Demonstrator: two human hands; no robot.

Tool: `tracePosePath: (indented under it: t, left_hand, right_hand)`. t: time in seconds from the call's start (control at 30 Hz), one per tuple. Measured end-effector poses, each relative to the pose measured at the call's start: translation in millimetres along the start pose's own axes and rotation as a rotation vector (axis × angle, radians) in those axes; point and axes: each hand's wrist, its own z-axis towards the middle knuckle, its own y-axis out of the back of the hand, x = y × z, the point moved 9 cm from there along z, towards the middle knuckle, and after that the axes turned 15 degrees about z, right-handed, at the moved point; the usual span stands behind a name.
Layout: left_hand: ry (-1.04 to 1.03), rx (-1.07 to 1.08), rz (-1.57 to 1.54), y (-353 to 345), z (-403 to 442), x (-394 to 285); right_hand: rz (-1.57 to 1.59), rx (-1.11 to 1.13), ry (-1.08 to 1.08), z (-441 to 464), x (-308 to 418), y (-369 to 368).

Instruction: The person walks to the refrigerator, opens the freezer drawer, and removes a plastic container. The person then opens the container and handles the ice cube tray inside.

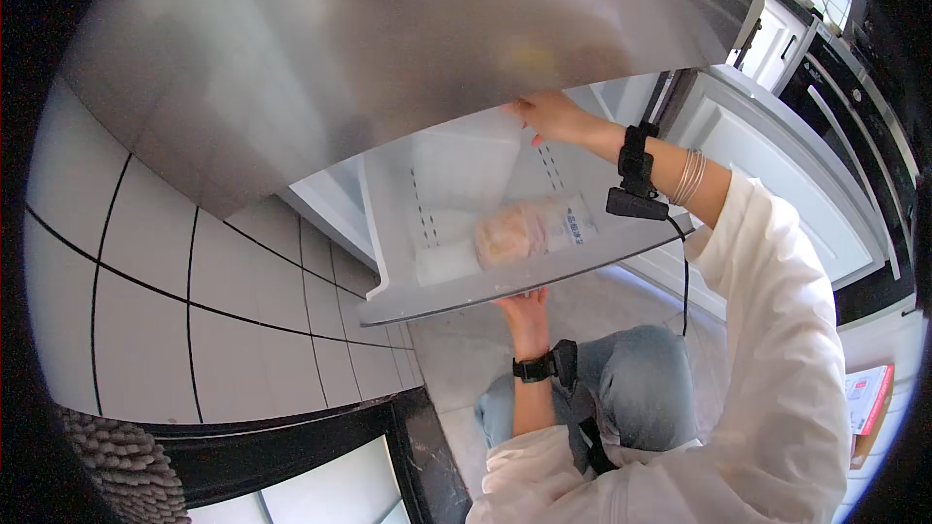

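Observation:
A clear-fronted freezer drawer [456, 306] is pulled out beneath a large metallic door panel. At its front lower edge is my left hand [525, 315], its fingers gripping the rim from below. My right hand [555, 118] reaches over the back part of the drawer, just under the panel's edge. Its fingers look apart, with nothing visible in them, though the tips are partly hidden. Inside the drawer, near the front, lies a clear plastic bag [515, 233] of pale pinkish food with blue print on one end.
The metallic panel [408, 39] hangs over the drawer. An open white door [777, 184] stands at the right, beside a black oven [849, 107]. Grey-white tiles [146, 262] line the left. A shaggy grey mat [121, 466] shows at lower left, and my bent knee [641, 383] is below the drawer.

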Motion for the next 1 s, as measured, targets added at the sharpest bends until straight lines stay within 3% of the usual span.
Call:
tracePosePath:
  t: [0.1,0.27,0.4,0.5,0.63,1.0]
  left_hand:
    - [0.065,-0.042,-0.059,2,-1,4]
    - [-0.011,-0.028,-0.122,-17,-7,-14]
    - [-0.062,0.005,-0.096,-7,-2,-10]
    - [-0.156,0.058,0.247,10,2,5]
    - [-0.057,0.016,0.072,8,-17,2]
    - [0.001,0.003,0.082,17,-10,11]
  right_hand:
    - [-0.09,0.036,-0.008,3,-8,5]
    - [-0.422,0.203,-0.008,-4,3,-4]
    - [-0.361,0.12,0.034,-18,32,-2]
    - [-0.313,0.133,0.118,-24,39,-9]
    - [-0.304,0.204,0.139,-27,46,-22]
    - [-0.514,0.128,0.276,-41,50,3]
